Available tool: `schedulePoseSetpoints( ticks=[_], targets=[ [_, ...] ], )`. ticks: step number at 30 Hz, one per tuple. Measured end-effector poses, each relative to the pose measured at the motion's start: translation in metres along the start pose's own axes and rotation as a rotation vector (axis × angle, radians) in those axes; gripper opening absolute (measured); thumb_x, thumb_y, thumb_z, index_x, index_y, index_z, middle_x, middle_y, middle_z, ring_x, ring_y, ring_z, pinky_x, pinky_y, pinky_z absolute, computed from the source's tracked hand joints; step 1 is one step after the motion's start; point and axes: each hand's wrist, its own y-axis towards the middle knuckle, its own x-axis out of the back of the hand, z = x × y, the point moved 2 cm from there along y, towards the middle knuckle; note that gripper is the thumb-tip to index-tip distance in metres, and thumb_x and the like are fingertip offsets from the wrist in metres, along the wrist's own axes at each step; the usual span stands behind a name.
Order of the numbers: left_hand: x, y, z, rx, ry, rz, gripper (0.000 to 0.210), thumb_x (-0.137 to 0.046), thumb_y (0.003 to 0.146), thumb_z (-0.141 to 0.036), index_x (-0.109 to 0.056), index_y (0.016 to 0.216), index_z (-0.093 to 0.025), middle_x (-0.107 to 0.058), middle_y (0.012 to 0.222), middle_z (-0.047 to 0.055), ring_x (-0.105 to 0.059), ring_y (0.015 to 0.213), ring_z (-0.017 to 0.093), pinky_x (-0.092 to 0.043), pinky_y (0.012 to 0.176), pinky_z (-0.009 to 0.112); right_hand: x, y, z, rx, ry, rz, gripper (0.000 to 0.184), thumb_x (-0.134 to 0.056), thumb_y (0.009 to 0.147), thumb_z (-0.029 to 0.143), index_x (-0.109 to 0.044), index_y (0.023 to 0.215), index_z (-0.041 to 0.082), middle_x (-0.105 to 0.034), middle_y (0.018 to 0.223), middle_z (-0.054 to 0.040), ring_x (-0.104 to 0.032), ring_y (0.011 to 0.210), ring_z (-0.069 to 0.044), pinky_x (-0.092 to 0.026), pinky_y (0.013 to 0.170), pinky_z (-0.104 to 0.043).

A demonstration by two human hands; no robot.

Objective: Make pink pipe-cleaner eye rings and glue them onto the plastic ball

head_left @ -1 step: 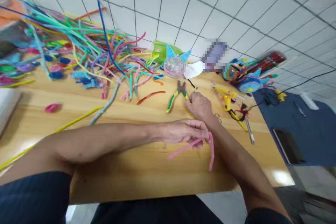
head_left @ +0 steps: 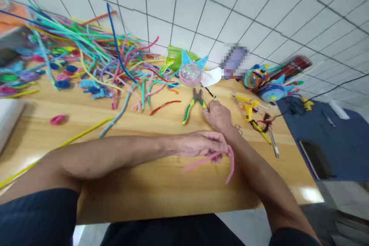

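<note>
Pinches in the left hand (head_left: 201, 144) a pink pipe cleaner (head_left: 232, 163), already bent, joined to nothing visible; at twelve o'clock from there, holds splayed pliers (head_left: 198, 96), clear of it, by one handle in the curled right hand (head_left: 218, 116).

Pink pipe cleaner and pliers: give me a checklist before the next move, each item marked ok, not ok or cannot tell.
1. Left hand holding the bent pink pipe cleaner: ok.
2. Right hand at a handle of the pliers: ok.
3. Right fingers closed around that handle: cannot tell, the back of the hand hides it.
4. Pink pipe cleaner between the pliers' jaws: not ok, they are apart.
5. Yellow glue gun apart from both hands: ok.
</note>
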Motion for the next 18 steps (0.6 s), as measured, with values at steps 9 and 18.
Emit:
schedulePoseSetpoints(
  ticks=[9,18],
  targets=[
    [-0.006,-0.003,-0.003,-0.057,0.106,0.045,0.043,-0.093,0.090,-0.046,-0.062,0.091,-0.017,-0.077,0.085,0.001,-0.068,0.055,0.010,-0.051,0.052,0.023,0.003,-0.023,-0.035,-0.061,0.184,-0.347,0.040,-0.047,0.109,0.033,-0.063,0.141,0.014,-0.084,0.113,-0.0195,-0.081,0.108,-0.037,-0.057,0.092,-0.043],
    [-0.015,-0.010,-0.030,-0.175,0.111,-0.102,0.037,-0.092,0.091,-0.040,-0.067,0.095,-0.014,-0.072,0.081,0.000,-0.064,0.057,0.008,-0.050,0.055,0.022,-0.007,-0.028,-0.095,0.053,0.758,-0.840,0.068,-0.055,0.107,0.054,-0.045,0.164,0.017,-0.070,0.094,-0.0059,-0.068,0.077,-0.027,-0.060,0.081,-0.047]
  ],
)
